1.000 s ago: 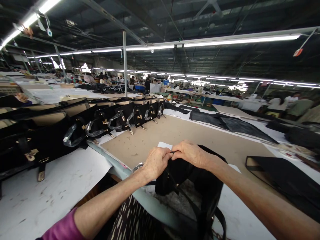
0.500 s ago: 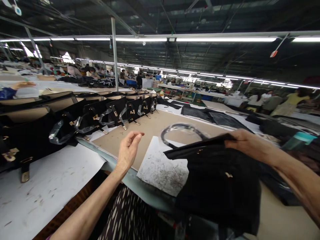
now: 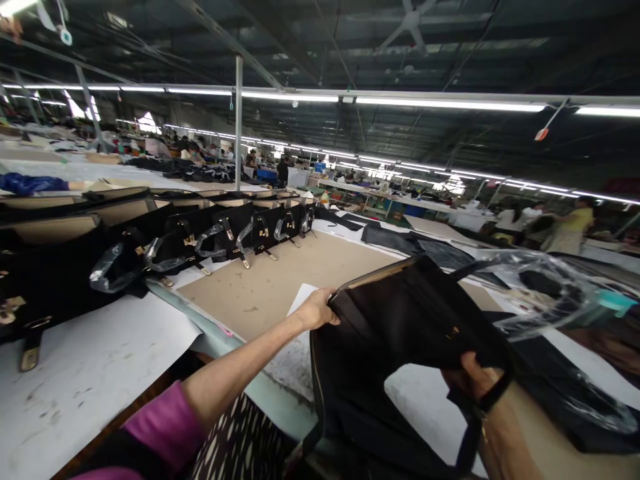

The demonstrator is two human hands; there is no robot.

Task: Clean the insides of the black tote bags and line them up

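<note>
A black, unfinished handbag (image 3: 380, 320) hangs bent between my hands, with a tan-lined zipper edge along its top and a small gold fitting on its face. My left hand (image 3: 316, 310) pinches the corner of the zipper edge. Lower on the right, my right hand (image 3: 475, 377) grips the bag's other side, its fingers partly hidden, with a black strap lying across the wrist. A looped handle (image 3: 545, 293) wrapped in clear plastic sticks out to the right of the bag. Under the bag lies a smudged white sheet (image 3: 295, 363).
Black handbags (image 3: 200, 233) with gold fittings and plastic-wrapped handles stand in rows on the left. Brown board (image 3: 280, 267) covers the tabletop. Flat black pieces (image 3: 425, 237) lie beyond, and a teal-lidded container (image 3: 615, 301) is at right. A co-worker's blue sleeve (image 3: 35, 185) shows far left.
My left hand has moved right and taken hold of the bag's edge. My right hand has shifted lower on the bag, which has turned, and its handle has swung to the right.
</note>
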